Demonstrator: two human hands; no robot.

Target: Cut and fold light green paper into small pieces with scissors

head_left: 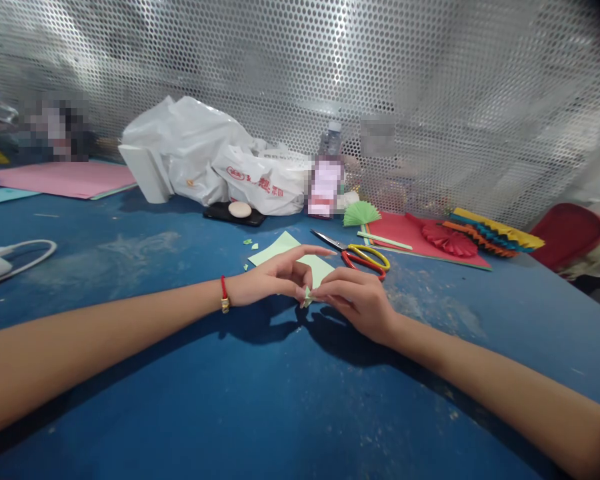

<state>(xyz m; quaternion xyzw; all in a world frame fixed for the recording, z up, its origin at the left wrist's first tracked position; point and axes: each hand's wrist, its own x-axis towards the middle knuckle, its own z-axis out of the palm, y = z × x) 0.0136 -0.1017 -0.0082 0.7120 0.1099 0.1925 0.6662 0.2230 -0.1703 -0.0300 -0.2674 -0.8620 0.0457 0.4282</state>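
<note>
A small piece of light green paper is pinched between my two hands above the blue table. My left hand, with a red bracelet at the wrist, grips it between thumb and a finger while the index finger stretches out to the right. My right hand holds the other side with closed fingertips. Behind the hands lies a light green paper sheet, partly hidden by them. Tiny green paper scraps are scattered to its left. Scissors with yellow and red handles lie just beyond my right hand, blades slightly parted.
White plastic bags stand against the perforated metal wall, near a black phone and a lit phone screen. A green paper fan, red paper and folded strips lie right. Pink sheets and a white cable are left.
</note>
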